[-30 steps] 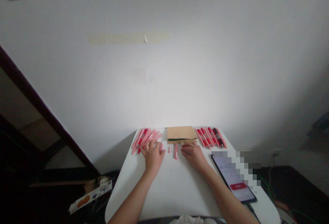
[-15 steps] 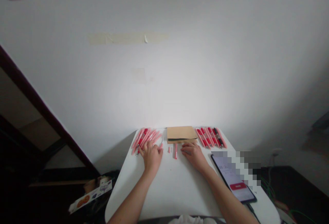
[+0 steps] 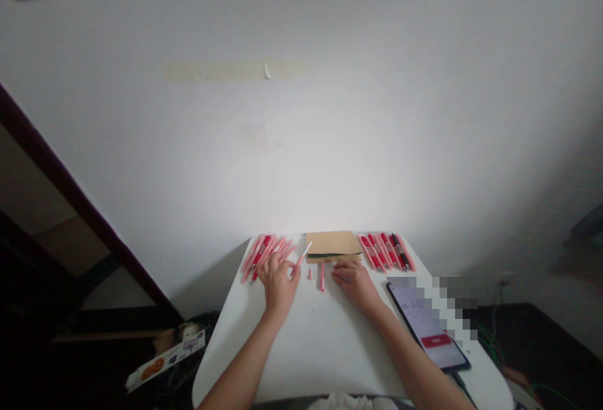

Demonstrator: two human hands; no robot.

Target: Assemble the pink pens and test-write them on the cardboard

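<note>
Between the thumb and forefinger of my left hand (image 3: 279,281) is a slim pen refill (image 3: 304,255), pink near the fingers and white toward its upper end. It tilts up to the right, toward the kraft-covered notebook (image 3: 333,242). My right hand (image 3: 353,277) lies on the table at the notebook's front edge, fingers loosely stretched out, with nothing visible in them. A pink pen barrel (image 3: 321,277) lies between the hands. Beside it are small pink pen pieces (image 3: 309,274). Just beyond my left fingers is a loose pile of pink and red pens (image 3: 264,252).
A row of red, pink and black pens (image 3: 387,252) lies right of the notebook. The phone (image 3: 426,328) with a cable sits by my right forearm on the white table (image 3: 325,347). The wall (image 3: 330,146) rises behind the table's far edge.
The refill in my left hand has swung from nearly upright to a slant, its white end moving up and right. My right hand has stayed in place.
</note>
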